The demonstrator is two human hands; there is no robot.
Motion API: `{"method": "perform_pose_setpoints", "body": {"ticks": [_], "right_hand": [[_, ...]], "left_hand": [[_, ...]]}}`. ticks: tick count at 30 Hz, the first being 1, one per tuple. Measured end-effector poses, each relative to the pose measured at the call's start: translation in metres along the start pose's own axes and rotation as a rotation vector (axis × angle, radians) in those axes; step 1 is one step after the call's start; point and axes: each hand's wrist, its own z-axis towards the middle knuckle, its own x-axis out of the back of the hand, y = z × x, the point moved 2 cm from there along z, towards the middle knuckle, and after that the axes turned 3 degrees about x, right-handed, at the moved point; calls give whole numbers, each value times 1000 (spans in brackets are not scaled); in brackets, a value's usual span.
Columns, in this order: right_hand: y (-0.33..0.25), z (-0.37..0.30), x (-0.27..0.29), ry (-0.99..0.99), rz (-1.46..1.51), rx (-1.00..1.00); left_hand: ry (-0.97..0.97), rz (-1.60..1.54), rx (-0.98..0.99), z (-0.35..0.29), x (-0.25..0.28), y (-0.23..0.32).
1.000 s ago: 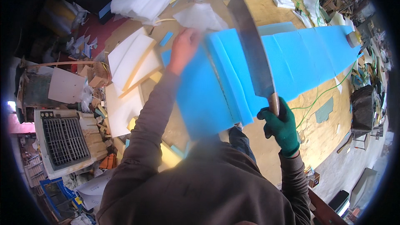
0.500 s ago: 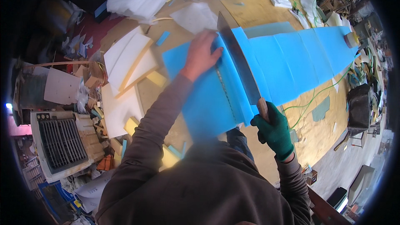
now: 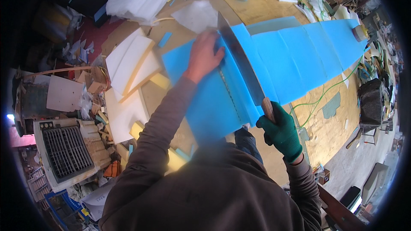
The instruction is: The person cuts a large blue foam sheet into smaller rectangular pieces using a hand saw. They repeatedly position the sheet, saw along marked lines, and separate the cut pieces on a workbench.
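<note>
A long blue foam sheet lies across the work surface, its near-left part folded or layered. On that part rests my bare left hand, its thumb held apart from the fingers; the fingertips are blurred. My right hand, in a green knitted glove, grips the wooden handle of a long, wide-bladed knife. The blade lies along the raised blue fold, tip pointing away from me, just right of my left hand. A dark, dashed-looking line runs down the blue foam left of the blade.
White and yellow foam pieces lie to the left, beside a small blue strip. White sheets are piled at the far left. A roll of tape sits on the sheet's far right end. A green cord crosses the surface.
The whole view has shifted slightly. My left hand stays on the blue foam, and my right hand keeps its grip on the knife, whose place against the fold looks nearly the same.
</note>
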Motion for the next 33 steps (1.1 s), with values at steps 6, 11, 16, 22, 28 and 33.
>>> {"method": "perform_pose_setpoints", "body": {"ticks": [6, 11, 16, 22, 28, 33], "right_hand": [[1, 4, -1, 3, 43, -57], [3, 12, -1, -31, -65, 93], [3, 27, -3, -29, -239, 336], [3, 30, -2, -54, -244, 367], [11, 9, -2, -56, -146, 29], [15, -3, -7, 42, -87, 60]], "left_hand": [[53, 73, -70, -9, -8, 9], [9, 61, -13, -11, -13, 9], [-14, 53, -7, -11, -11, 8], [-2, 84, -11, -12, -10, 10], [10, 97, -9, -14, -11, 10], [-13, 85, 21, -13, -8, 15]]}}
